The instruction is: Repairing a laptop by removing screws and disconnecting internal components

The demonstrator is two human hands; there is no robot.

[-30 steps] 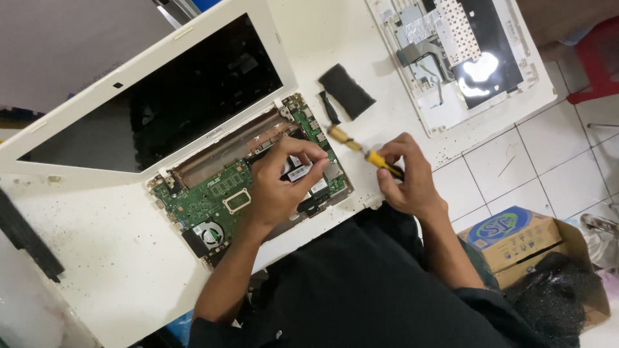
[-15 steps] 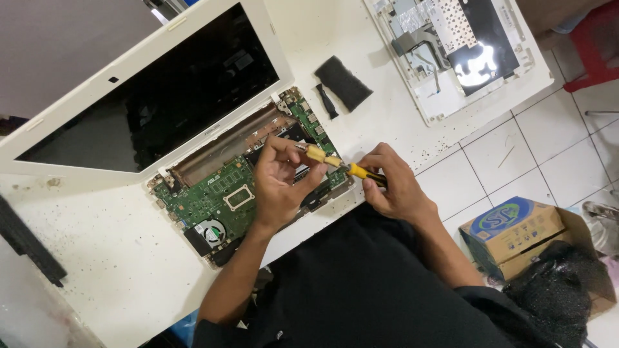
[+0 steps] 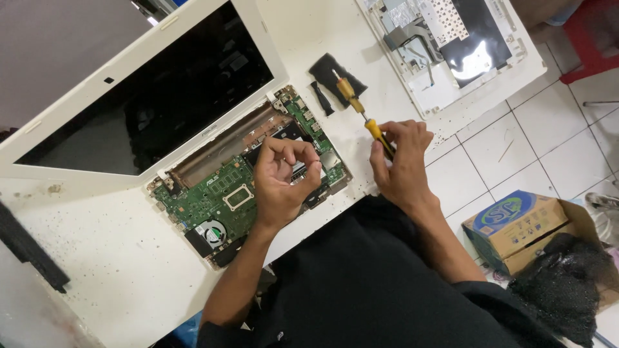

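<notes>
Hovering over the open laptop point(image 3: 213, 161) at centre frame, the left hand point(image 3: 282, 180) curls its fingers in, thumb and forefinger tips pressed together as if pinching something tiny, though nothing can be made out between them. It sits just above the green board point(image 3: 222, 196), probably placed there to keep a small part over the work and not lose it. To the right of it, the right hand point(image 3: 401, 162) is closed around a yellow-handled screwdriver point(image 3: 361, 116), gripping the lower handle; the tool points up and away toward the upper middle of the frame, lifted off the board, likely parked clear while the other hand works. Its far end lies over a black pad point(image 3: 335, 72) and near a small black strip point(image 3: 320, 98). The laptop's white lid stands open at upper left, dark screen showing. A second opened white case point(image 3: 451, 51) lies at upper right. The surface is a white table point(image 3: 97, 258), speckled and a bit grimy. Lower right, white floor tiles point(image 3: 503, 142), a cardboard box point(image 3: 525, 225) and a black bag point(image 3: 567, 283).
</notes>
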